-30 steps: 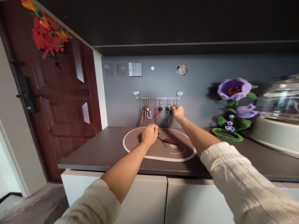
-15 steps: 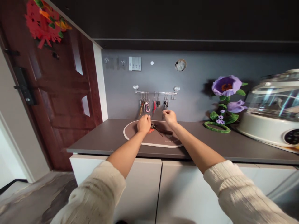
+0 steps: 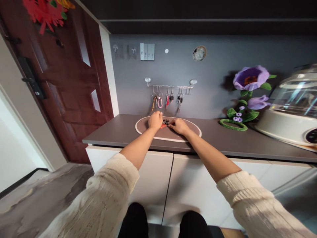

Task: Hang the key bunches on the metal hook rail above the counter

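Orange-red piece (image 3: 163,126) and dark items (image 3: 166,122) partly covered, too small to be identified.
The fingertips of the left hand (image 3: 156,120) are hidden by its own back, and whether anything is held cannot be told; the grip of the right hand (image 3: 179,126) is too small to be read. Part of the mat (image 3: 144,125) is covered by both. The markings on the wall panel (image 3: 147,52) are blurred. The red decoration (image 3: 44,13) is cut off by the top edge, the clear-domed appliance (image 3: 284,124) by the right, the sleeves (image 3: 99,195) and dark-clad legs (image 3: 135,221) by the bottom.
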A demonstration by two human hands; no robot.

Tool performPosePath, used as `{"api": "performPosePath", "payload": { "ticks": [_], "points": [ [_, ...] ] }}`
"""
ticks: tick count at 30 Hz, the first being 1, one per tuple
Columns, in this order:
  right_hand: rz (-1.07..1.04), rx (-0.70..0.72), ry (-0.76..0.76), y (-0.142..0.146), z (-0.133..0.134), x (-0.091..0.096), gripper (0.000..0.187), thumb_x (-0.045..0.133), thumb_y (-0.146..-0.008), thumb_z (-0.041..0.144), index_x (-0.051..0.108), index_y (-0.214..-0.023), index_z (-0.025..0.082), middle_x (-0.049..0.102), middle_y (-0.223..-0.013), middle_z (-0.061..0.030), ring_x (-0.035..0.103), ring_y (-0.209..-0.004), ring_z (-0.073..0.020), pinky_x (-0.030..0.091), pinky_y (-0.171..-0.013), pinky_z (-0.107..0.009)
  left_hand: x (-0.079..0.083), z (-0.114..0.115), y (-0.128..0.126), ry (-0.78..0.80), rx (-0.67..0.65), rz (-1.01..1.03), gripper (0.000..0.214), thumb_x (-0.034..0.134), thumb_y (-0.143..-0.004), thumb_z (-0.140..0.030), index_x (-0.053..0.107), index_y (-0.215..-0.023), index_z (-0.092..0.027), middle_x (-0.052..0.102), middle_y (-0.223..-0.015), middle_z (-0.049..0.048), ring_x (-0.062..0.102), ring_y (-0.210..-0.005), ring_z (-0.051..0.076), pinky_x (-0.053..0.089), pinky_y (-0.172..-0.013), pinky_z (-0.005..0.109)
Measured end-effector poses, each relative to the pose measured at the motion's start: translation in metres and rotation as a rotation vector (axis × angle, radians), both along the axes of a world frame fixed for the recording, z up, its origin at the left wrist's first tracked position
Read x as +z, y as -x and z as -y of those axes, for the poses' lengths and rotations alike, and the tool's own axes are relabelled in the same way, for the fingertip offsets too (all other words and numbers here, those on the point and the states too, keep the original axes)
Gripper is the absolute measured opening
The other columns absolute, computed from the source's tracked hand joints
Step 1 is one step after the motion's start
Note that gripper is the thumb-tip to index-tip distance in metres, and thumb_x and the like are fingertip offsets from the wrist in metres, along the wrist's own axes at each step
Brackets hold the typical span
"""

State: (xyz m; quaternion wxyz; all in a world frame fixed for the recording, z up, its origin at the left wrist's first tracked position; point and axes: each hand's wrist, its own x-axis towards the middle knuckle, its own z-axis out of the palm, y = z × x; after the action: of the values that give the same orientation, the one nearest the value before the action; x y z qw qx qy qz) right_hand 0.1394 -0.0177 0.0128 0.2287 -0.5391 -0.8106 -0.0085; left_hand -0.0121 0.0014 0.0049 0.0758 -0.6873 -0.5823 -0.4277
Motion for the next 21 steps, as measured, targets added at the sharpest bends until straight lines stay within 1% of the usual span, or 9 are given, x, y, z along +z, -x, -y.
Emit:
{"api": "performPosePath", "payload": {
  "ticks": [3, 6, 10, 14, 17, 21],
  "points": [
    [0.044, -0.047, 0.01, 0.002, -0.001, -0.001, 0.019, 0.055, -0.075, 0.031, 0.068, -0.08, 0.019, 0.067, -0.085, -0.0065, 0.058, -0.077, -0.0145, 0.037, -0.068, -0.02, 0.001, 0.002, 0.0, 0.012, -0.01, 0.0, 0.031, 0.027, -0.089, -0.03, 0.054, -0.081, -0.017, 0.062, -0.089, 0.0086, 0.055, -0.083, 0.017, 0.035, -0.07, 0.027],
    [0.056, -0.092, -0.007, 0.004, -0.003, -0.002, 0.019, 0.052, -0.075, 0.029, 0.068, -0.076, 0.017, 0.067, -0.082, -0.0085, 0.059, -0.075, -0.0156, 0.038, -0.066, -0.021, 0.002, 0.004, 0.0, 0.018, -0.026, 0.012, 0.03, 0.029, -0.089, -0.03, 0.054, -0.081, -0.017, 0.062, -0.088, 0.0087, 0.055, -0.083, 0.017, 0.035, -0.071, 0.027],
    [0.086, -0.122, -0.028, 0.005, -0.005, -0.004, 0.019, 0.049, -0.076, 0.025, 0.066, -0.073, 0.017, 0.067, -0.084, -0.01, 0.059, -0.074, -0.0169, 0.037, -0.065, -0.023, 0.003, 0.005, -0.001, 0.008, -0.05, 0.006, 0.029, 0.03, -0.089, -0.029, 0.054, -0.08, -0.017, 0.061, -0.087, 0.0088, 0.054, -0.082, 0.017, 0.035, -0.071, 0.027],
    [0.0, -0.168, -0.032, 0.003, -0.01, -0.005, 0.017, 0.047, -0.079, 0.024, 0.062, -0.08, 0.016, 0.066, -0.086, -0.0111, 0.059, -0.075, -0.0183, 0.038, -0.064, -0.024, 0.004, 0.007, -0.002, 0.004, -0.061, -0.009, 0.029, 0.029, -0.089, -0.029, 0.054, -0.08, -0.017, 0.061, -0.086, 0.0085, 0.054, -0.082, 0.017, 0.035, -0.071, 0.028],
    [-0.072, -0.202, -0.075, 0.001, -0.013, -0.005, 0.017, 0.045, -0.08, 0.026, 0.057, -0.088, 0.016, 0.064, -0.091, -0.0128, 0.058, -0.079, -0.0196, 0.038, -0.066, -0.026, 0.005, 0.008, -0.003, 0.002, -0.076, -0.014, 0.028, 0.03, -0.089, -0.029, 0.054, -0.08, -0.017, 0.06, -0.086, 0.0082, 0.054, -0.081, 0.017, 0.035, -0.071, 0.027],
    [-0.12, -0.243, -0.133, -0.001, -0.014, -0.003, 0.018, 0.042, -0.082, 0.027, 0.054, -0.091, 0.016, 0.063, -0.093, -0.0139, 0.057, -0.083, -0.0215, 0.038, -0.067, -0.028, 0.005, 0.009, -0.004, -0.009, -0.098, -0.033, 0.027, 0.031, -0.088, -0.029, 0.054, -0.08, -0.017, 0.06, -0.084, 0.0078, 0.053, -0.08, 0.017, 0.035, -0.07, 0.027]
  ]
}}
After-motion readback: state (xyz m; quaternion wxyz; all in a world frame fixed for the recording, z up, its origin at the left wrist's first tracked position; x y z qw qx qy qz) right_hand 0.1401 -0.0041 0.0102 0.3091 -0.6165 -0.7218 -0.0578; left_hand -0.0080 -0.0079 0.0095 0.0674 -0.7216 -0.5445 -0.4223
